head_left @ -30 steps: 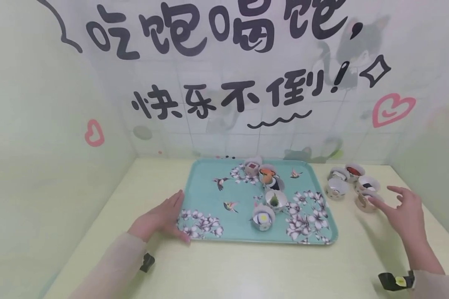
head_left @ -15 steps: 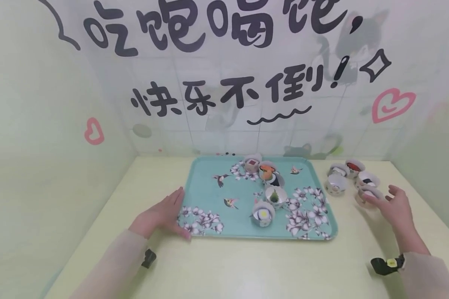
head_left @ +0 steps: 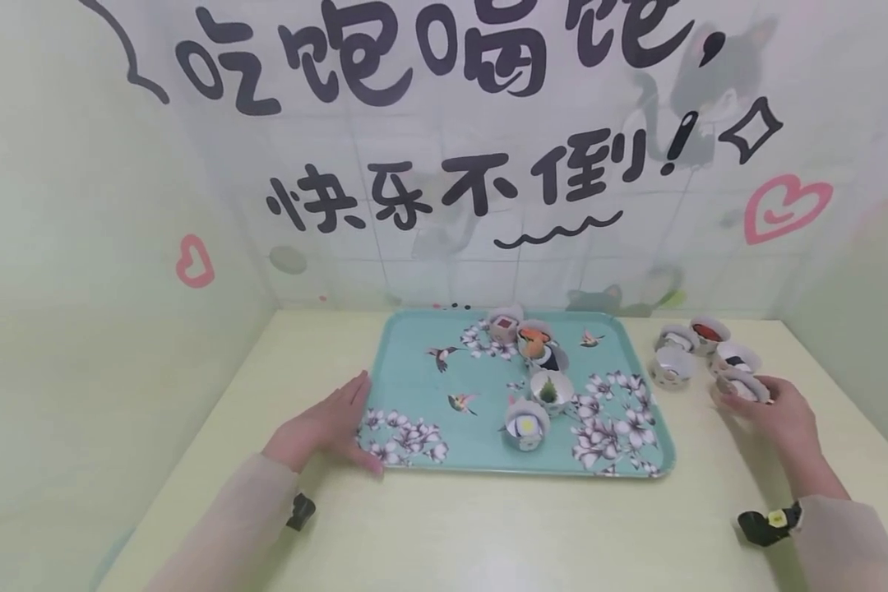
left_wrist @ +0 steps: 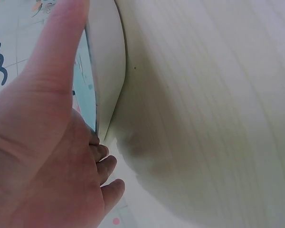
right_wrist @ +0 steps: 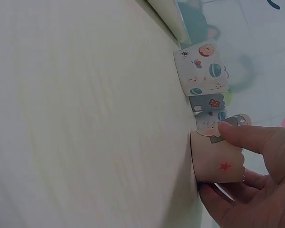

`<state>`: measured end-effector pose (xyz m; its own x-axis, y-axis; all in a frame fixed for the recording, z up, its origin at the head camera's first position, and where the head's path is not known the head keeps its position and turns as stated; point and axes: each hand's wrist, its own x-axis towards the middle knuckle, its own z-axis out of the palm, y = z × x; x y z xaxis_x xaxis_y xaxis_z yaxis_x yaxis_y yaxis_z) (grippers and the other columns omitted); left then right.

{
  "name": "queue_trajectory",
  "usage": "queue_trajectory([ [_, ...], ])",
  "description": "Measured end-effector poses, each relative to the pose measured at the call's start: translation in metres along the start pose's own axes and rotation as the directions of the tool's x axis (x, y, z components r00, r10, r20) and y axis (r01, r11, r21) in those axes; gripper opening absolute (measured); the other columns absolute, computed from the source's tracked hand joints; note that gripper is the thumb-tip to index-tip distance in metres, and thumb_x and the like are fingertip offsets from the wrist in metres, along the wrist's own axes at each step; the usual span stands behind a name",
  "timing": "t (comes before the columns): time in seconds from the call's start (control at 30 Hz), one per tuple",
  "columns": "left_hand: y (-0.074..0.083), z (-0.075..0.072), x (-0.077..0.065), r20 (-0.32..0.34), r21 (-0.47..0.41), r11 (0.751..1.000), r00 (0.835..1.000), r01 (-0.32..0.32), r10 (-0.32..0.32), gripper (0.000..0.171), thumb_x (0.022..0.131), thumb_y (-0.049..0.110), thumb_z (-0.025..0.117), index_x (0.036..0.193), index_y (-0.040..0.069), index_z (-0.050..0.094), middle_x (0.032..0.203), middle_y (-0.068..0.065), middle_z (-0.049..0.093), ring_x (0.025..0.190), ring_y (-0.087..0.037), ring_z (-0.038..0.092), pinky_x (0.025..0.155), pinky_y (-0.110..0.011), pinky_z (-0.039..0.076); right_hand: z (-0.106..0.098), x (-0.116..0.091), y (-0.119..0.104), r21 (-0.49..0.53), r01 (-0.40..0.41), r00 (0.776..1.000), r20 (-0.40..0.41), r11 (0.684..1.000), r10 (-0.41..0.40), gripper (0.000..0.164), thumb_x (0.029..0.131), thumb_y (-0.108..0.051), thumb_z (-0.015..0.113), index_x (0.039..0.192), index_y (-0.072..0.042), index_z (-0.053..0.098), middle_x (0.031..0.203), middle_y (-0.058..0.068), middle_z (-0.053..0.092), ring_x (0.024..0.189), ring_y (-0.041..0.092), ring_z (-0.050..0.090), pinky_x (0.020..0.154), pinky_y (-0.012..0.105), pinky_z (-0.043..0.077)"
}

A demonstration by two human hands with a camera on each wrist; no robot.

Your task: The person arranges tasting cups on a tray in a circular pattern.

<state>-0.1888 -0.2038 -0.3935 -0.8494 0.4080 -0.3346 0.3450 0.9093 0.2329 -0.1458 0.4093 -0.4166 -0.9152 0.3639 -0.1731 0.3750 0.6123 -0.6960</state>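
My right hand [head_left: 788, 415] grips a small paper baking cup [head_left: 740, 385] on the table right of the tray. In the right wrist view the thumb lies on one side of this cup [right_wrist: 216, 159], which bears a red star, with fingers on the other. My left hand [head_left: 326, 423] rests against the left end of a teal tray [head_left: 414, 386], fingers extended along its edge. The thumb lies at the near edge in the left wrist view [left_wrist: 52, 85]. On the tray, several similar cups hold small food-like pieces, among them one with a green leaf [head_left: 550, 390] and one with a yellow-centred piece [head_left: 525, 425].
Close beside the held cup stand several others, including one with a red filling [head_left: 709, 333], a whitish one [head_left: 673, 366] and one with a black-banded piece [head_left: 736, 359]. A printed backdrop [head_left: 444, 279] rises behind the table [head_left: 488, 526].
My right hand has moved left to the nearest cup on the right, and its fingers have closed around it. The left hand stays at the tray.
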Motion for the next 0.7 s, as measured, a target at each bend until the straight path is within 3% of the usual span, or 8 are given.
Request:
queue_trajectory([
  [0.47, 0.002, 0.001, -0.001, -0.008, 0.007, 1.000, 1.000, -0.002, 0.002, 0.149, 0.057, 0.070, 0.084, 0.155, -0.012, 0.007, 0.164, -0.031, 0.005, 0.153, -0.047, 0.011, 0.126, -0.055, 0.022, -0.005, -0.012, 0.001, -0.057, -0.014, 1.000, -0.005, 0.998, 0.014, 0.083, 0.098, -0.049, 0.054, 0.145, 0.015, 0.028, 0.142, 0.043, 0.033, 0.123, 0.056, 0.039, 0.094, 0.063, 0.042],
  [0.57, 0.003, 0.001, -0.003, -0.007, 0.011, 1.000, 1.000, 0.002, -0.002, 0.148, 0.058, 0.070, 0.084, 0.155, -0.012, 0.007, 0.164, -0.031, 0.005, 0.153, -0.047, 0.010, 0.126, -0.056, 0.022, -0.004, -0.014, 0.003, -0.066, 0.000, 1.000, -0.008, 0.998, 0.000, 0.085, 0.097, -0.051, 0.055, 0.146, 0.014, 0.029, 0.141, 0.043, 0.035, 0.121, 0.055, 0.041, 0.088, 0.059, 0.044],
  [0.7, 0.002, 0.000, -0.001, -0.005, 0.014, 1.000, 1.000, 0.003, -0.003, 0.149, 0.057, 0.072, 0.082, 0.155, -0.011, 0.006, 0.165, -0.030, 0.004, 0.153, -0.047, 0.009, 0.126, -0.055, 0.021, -0.006, -0.019, 0.002, -0.081, 0.045, 0.999, -0.021, 0.996, -0.047, 0.085, 0.097, -0.051, 0.056, 0.145, 0.014, 0.031, 0.139, 0.044, 0.038, 0.118, 0.055, 0.044, 0.077, 0.043, 0.045],
])
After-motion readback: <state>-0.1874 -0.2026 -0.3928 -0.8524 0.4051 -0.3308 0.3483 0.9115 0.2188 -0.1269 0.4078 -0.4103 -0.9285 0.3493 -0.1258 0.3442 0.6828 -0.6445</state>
